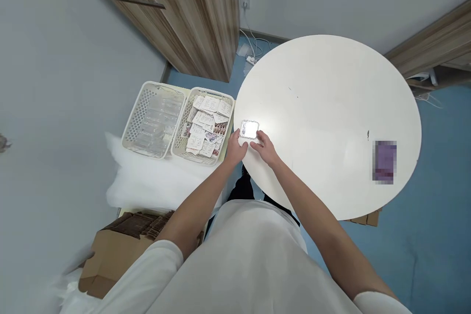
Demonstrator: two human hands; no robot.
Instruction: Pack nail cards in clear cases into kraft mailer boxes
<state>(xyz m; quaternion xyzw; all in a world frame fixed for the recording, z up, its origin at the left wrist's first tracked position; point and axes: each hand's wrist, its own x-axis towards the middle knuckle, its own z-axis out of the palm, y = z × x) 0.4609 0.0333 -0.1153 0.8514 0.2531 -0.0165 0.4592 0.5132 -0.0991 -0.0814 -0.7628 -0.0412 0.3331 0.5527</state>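
A small, flat clear plastic box (249,129) with a white card inside lies near the left edge of the round white table. My left hand (236,148) has its fingers against the box's left side, thumb set apart below. At the right side, the fingers of my right hand (265,148) touch the same box, with that thumb also near its lower edge. The box is gripped between the two hands. Whether it rests fully on the tabletop I cannot tell.
The white table (327,88) bears a blurred purple item (384,162) at right. To the left stand a basket of printed cards (175,149) and a basket of clear plastic cases (129,130). White wrapping (147,179) and a cardboard box (110,255) are nearer. A wooden cabinet (198,14) stands behind.
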